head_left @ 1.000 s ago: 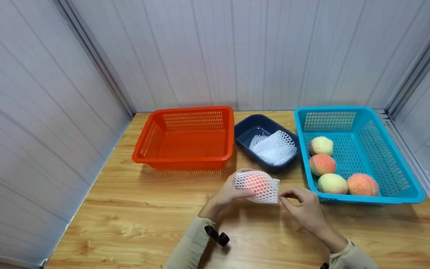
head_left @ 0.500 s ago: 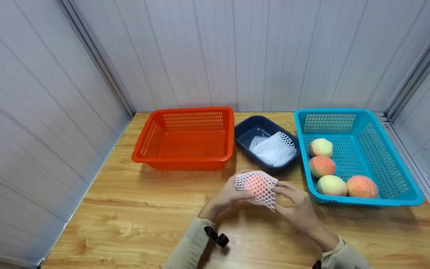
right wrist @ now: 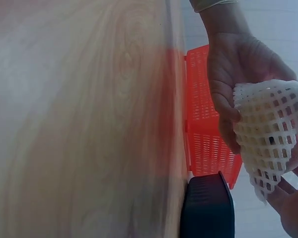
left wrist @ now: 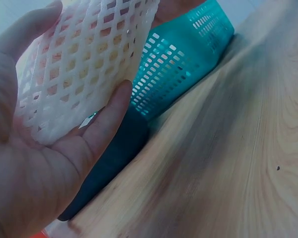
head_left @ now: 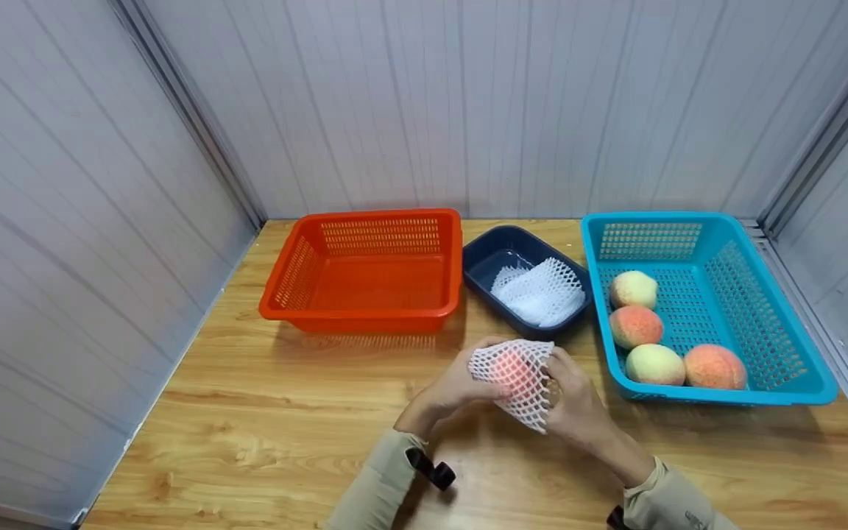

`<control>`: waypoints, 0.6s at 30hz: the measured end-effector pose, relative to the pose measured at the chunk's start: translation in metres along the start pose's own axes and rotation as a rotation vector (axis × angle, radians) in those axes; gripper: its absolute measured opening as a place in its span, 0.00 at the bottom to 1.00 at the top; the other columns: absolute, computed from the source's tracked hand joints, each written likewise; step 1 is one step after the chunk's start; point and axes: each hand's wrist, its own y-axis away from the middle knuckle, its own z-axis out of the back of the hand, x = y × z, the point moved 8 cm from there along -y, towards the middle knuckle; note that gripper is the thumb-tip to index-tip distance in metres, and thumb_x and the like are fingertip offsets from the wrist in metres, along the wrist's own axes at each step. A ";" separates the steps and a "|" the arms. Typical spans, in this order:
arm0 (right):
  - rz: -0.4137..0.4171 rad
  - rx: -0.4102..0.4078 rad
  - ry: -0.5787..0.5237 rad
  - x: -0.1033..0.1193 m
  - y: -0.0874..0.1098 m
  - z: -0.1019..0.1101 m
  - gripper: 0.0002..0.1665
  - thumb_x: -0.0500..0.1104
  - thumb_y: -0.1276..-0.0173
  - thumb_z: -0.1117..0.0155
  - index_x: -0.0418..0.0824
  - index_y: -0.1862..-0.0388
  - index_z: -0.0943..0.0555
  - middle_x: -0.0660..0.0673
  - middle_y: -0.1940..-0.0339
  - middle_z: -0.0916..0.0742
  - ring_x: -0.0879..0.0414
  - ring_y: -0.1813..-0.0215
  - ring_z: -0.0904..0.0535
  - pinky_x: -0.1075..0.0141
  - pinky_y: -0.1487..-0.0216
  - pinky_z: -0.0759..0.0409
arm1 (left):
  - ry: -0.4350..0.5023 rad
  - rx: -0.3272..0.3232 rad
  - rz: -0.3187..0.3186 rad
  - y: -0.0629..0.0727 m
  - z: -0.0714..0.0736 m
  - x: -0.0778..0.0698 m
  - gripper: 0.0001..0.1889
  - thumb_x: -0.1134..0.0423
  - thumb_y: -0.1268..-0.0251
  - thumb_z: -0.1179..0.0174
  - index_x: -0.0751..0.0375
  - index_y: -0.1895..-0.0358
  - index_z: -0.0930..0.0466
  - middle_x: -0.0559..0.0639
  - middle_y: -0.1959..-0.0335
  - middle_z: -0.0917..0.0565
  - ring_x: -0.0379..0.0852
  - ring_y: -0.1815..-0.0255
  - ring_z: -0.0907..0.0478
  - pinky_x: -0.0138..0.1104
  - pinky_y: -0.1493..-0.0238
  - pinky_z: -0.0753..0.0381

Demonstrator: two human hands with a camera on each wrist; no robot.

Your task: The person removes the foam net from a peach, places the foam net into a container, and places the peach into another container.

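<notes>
A peach (head_left: 514,374) sits inside a white foam net sleeve (head_left: 534,408), its pinkish skin showing through the mesh. My left hand (head_left: 459,389) grips the netted peach from the left, thumb in front and fingers behind. On the other side, my right hand (head_left: 580,411) holds the sleeve's open right end, thumb low and fingers high, stretching the mesh wide. In the left wrist view the net (left wrist: 84,64) lies between left thumb and fingers. From the right wrist, the sleeve (right wrist: 263,134) spans both hands; part of the right hand is cut off there.
An orange-red basket (head_left: 365,315) stands at the back left. Beside it, a dark blue tray (head_left: 483,254) holds more white foam nets (head_left: 545,291). The blue basket (head_left: 785,309) on the right contains several peaches (head_left: 715,366). All stand on a wooden table (head_left: 247,434).
My right hand has moved left and inward, from pinching the sleeve's end edge to spreading its opening. The sleeve's end is now wider and its lower corner hangs lower. My left hand keeps its grip.
</notes>
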 end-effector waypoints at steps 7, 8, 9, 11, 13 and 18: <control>0.000 -0.013 -0.027 0.000 0.000 0.001 0.31 0.28 0.69 0.29 0.33 0.58 0.22 0.41 0.55 0.21 0.51 0.56 0.24 0.73 0.50 0.28 | -0.001 -0.022 0.043 0.005 0.008 -0.001 0.40 0.55 0.45 0.28 0.70 0.34 0.36 0.59 0.41 0.25 0.52 0.46 0.26 0.42 0.47 0.23; -0.001 -0.016 -0.027 0.000 0.000 0.001 0.31 0.28 0.69 0.30 0.33 0.57 0.22 0.41 0.55 0.21 0.50 0.56 0.24 0.74 0.50 0.29 | 0.007 -0.043 0.058 0.007 0.012 0.000 0.38 0.55 0.44 0.29 0.71 0.35 0.35 0.59 0.43 0.24 0.51 0.48 0.25 0.40 0.51 0.21; 0.002 -0.022 -0.031 0.000 0.000 0.002 0.32 0.27 0.69 0.30 0.33 0.56 0.22 0.41 0.55 0.21 0.50 0.56 0.24 0.74 0.50 0.29 | 0.022 -0.068 0.079 0.009 0.015 0.001 0.36 0.56 0.44 0.29 0.71 0.36 0.33 0.58 0.46 0.23 0.50 0.52 0.24 0.39 0.56 0.20; 0.007 -0.032 -0.039 0.000 0.000 0.003 0.33 0.26 0.69 0.32 0.33 0.54 0.21 0.41 0.55 0.21 0.51 0.55 0.24 0.74 0.49 0.29 | 0.081 -0.113 0.131 0.013 0.020 0.005 0.30 0.59 0.42 0.31 0.70 0.40 0.29 0.57 0.52 0.21 0.48 0.58 0.22 0.38 0.67 0.18; 0.019 -0.039 -0.043 0.000 0.000 0.004 0.34 0.27 0.68 0.31 0.33 0.53 0.20 0.42 0.55 0.20 0.52 0.55 0.24 0.74 0.50 0.28 | 0.140 -0.162 0.182 0.016 0.025 0.010 0.22 0.63 0.41 0.32 0.68 0.46 0.24 0.57 0.57 0.20 0.47 0.63 0.21 0.37 0.71 0.18; 0.041 -0.043 -0.038 -0.001 0.001 0.006 0.33 0.30 0.68 0.26 0.33 0.54 0.20 0.42 0.55 0.20 0.53 0.56 0.24 0.73 0.51 0.27 | 0.202 -0.263 0.237 0.020 0.032 0.017 0.08 0.71 0.42 0.34 0.66 0.59 0.16 0.56 0.66 0.17 0.46 0.67 0.19 0.34 0.65 0.18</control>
